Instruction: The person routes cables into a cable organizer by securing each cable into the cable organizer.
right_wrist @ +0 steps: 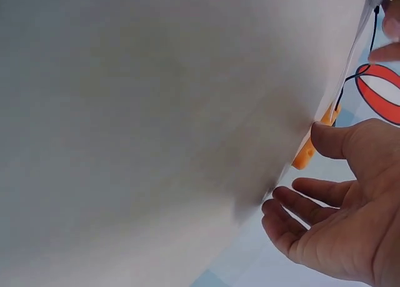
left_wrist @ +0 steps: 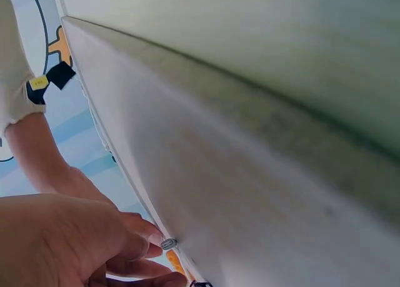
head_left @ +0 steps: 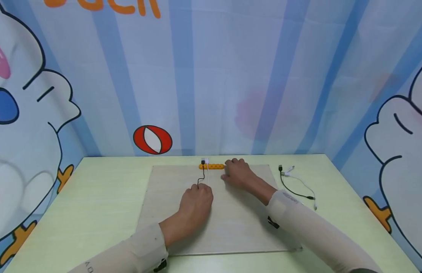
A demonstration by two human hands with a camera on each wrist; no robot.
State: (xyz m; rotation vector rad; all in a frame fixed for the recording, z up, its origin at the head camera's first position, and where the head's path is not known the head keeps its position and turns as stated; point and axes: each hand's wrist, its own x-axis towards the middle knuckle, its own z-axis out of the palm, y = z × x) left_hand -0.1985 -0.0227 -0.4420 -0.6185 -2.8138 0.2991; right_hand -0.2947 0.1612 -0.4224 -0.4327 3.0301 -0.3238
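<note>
An orange ridged cable holder point(head_left: 216, 166) lies along the far edge of the pale board. At its left end sit the upper ends of a black USB cable point(head_left: 203, 172) and a white USB cable point(head_left: 208, 174), both running down to my left hand point(head_left: 196, 201). That hand's fingers are bent around the cables' lower ends; a small metal-tipped connector point(left_wrist: 169, 243) shows at its fingertips. Beside the holder's right end is my right hand point(head_left: 239, 174), fingers loosely bent and apart, with nothing in its grasp. Its thumb point(right_wrist: 331, 139) overlaps the holder in the right wrist view.
A pale rectangular board point(head_left: 238, 231) lies on the light yellow-green table point(head_left: 105, 204). To its right are another black cable point(head_left: 293, 190) and another white cable point(head_left: 304, 184), loosely curved. Behind the table hangs a blue striped cartoon curtain point(head_left: 214, 83).
</note>
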